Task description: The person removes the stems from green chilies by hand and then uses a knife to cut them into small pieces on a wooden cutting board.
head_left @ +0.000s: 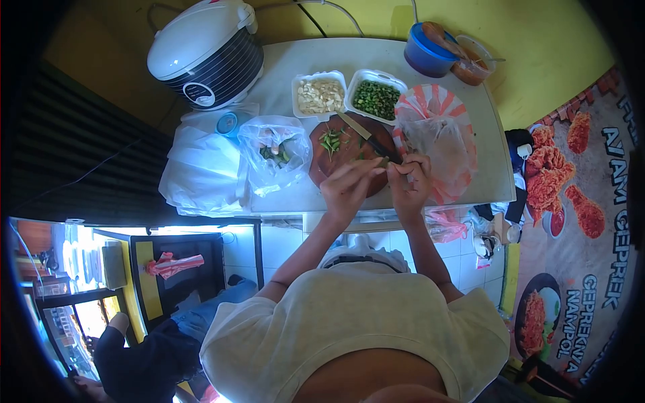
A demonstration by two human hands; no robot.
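Observation:
My left hand (351,185) and my right hand (411,183) meet over the near edge of a round brown cutting board (322,171). Their fingertips pinch a small dark green piece, seemingly a green chili (383,162), mostly covered by the fingers. A knife (371,139) with a black handle lies across the board, its handle end close to my right fingers. Several green chilies (330,142) rest on the board's left part. Beyond it stand two white foam boxes, one with sliced garlic (320,96), the other with chopped green pieces (376,99).
A clear plastic bag (274,153) with green contents sits left of the board, beside white plastic bags (201,164). A rice cooker (205,57) occupies the back left. Right are a red-striped bag (440,144), a blue tub (428,54) and a sauce container (472,64). Another person (151,356) is lower left.

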